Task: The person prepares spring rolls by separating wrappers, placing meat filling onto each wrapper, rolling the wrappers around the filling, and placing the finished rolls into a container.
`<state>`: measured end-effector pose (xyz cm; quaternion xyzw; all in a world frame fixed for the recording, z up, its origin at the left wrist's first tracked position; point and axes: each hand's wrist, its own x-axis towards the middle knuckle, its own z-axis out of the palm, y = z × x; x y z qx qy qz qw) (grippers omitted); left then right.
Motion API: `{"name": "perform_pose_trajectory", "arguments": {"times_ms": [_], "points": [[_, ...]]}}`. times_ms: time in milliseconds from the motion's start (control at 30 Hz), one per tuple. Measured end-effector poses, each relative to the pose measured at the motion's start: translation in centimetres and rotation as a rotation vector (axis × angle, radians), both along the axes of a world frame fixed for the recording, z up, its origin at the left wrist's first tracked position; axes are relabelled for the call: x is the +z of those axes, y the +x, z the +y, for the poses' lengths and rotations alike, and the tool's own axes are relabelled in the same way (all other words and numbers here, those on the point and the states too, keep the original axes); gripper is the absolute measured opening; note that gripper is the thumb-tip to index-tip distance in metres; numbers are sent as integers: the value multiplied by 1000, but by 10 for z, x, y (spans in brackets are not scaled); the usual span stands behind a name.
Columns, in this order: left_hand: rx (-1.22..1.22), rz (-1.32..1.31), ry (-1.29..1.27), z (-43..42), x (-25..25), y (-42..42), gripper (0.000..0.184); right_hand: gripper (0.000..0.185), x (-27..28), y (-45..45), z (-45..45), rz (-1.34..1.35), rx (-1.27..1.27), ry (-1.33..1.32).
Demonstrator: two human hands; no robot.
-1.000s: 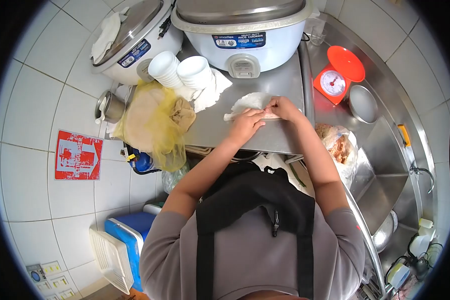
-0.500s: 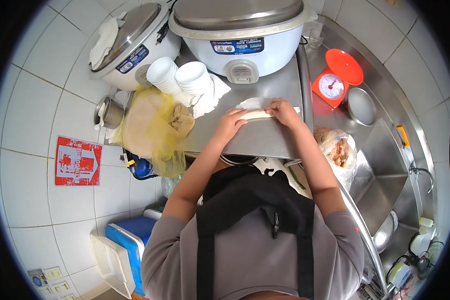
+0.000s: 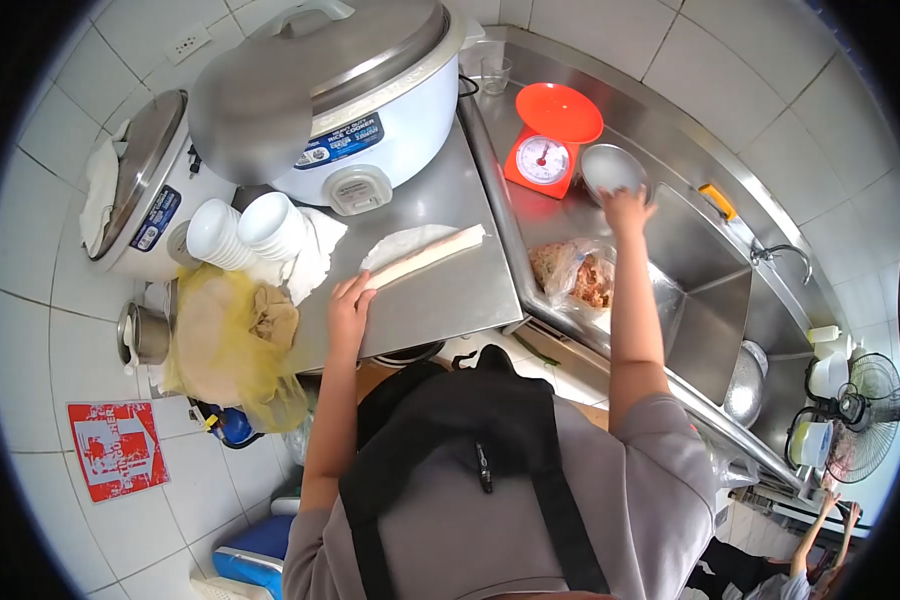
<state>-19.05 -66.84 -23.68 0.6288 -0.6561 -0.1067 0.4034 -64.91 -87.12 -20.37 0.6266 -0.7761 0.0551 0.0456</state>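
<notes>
Covering the left part of the work area, a stainless-steel bench (image 3: 440, 315) carries a long, pale wrapper roll (image 3: 430, 262) set diagonally, with a loose flap of thin sheet along its far side. The left hand (image 3: 347, 312) rests at the near-left end of this roll, fingers bent and touching it; whether they grip it cannot be told. The right hand (image 3: 626, 210) is extended over the adjoining steel sink unit (image 3: 715, 350), fingers spread open across the near rim of a round metal bowl (image 3: 608, 165); contact cannot be confirmed.

Beside the bowl stands an orange dial scale (image 3: 543, 160) with a round pan. A clear plastic bag of minced filling (image 3: 582, 275) lies at the near edge of the sink unit. A curved faucet (image 3: 795, 252) is mounted along the far rim.

At the rear of the bench stands a large lidded rice cooker (image 3: 410, 150), with a second rice cooker (image 3: 145, 225) to its left. Stacked white bowls (image 3: 215, 235), a white cloth (image 3: 317, 262) and a yellow translucent bag (image 3: 205, 345) occupy the left side.

White tiled walls (image 3: 60, 330) enclose the area; a red extinguisher sign (image 3: 117, 450) is fixed at left, and a fan (image 3: 863, 415) stands at right, near another person's raised arms (image 3: 818, 528)
</notes>
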Motion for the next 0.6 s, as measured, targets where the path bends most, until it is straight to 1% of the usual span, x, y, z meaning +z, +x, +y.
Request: {"name": "perform_pose_trajectory", "arguments": {"times_ms": [33, 100, 133, 233, 333, 433, 500, 567, 600], "points": [[0, -6, -11, -2, 1, 1, 31, 61, -4, -20, -6, 52, -79, 67], [5, -13, -25, 0, 0, 0, 31, 64, -26, -43, -11, 111, -58, 63], [2, -10, -29, 1, 0, -1, 31, 65, -28, -45, -10, 140, -46, 62], [7, -20, -51, 0, 5, -2, 30, 68, -18, -41, -13, 54, 16, 167], [22, -34, -59, 4, 6, -2, 29, 70, 4, -42, -23, -405, -48, 100], [38, 8, -58, 3, 4, -2, 30, 66, -3, -58, -25, -1173, 68, -218], [78, 19, -81, 5, 6, -5, 30, 64, -6, -50, -25, -1450, 71, -170], [63, 35, -69, 4, 4, -3, 29, 63, 14, 1, -10, -1688, 78, -76], [64, 39, -57, 6, 2, -1, 28, 62, 13, 28, -5, -1764, 155, -12]]}}
